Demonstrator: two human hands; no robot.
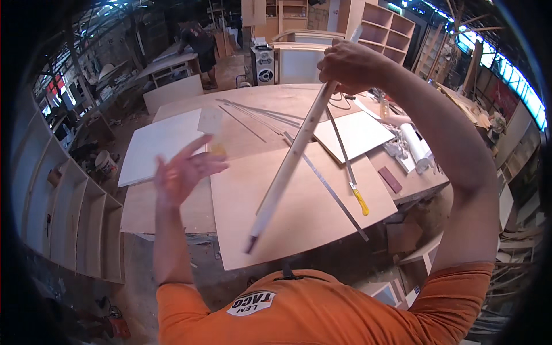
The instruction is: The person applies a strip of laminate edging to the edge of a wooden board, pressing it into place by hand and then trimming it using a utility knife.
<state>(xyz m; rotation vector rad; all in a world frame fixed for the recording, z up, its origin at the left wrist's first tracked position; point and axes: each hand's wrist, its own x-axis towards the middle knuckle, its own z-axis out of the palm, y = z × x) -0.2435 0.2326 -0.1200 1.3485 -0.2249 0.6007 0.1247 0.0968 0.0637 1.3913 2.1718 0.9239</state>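
Over the desk [276, 95], right hand [353, 66] grip closed round long pale strip [294, 152] near its upper end, axis slanting down-left; left hand [187, 169] farther off, fingers spread wide, left of strip

I see a plywood sheet [241, 201] on the person's side of the worktable [167, 208], a batten [302, 132] slanting above it from the right hand [351, 66]. Right of that, a straightedge [336, 200] overhangs the sheet's front edge, then comes a handled blade [360, 201]. The left panel [161, 144] and right panel [362, 135] lie farther back. Shelving [60, 213] stands left, a loudspeaker [264, 66] behind.
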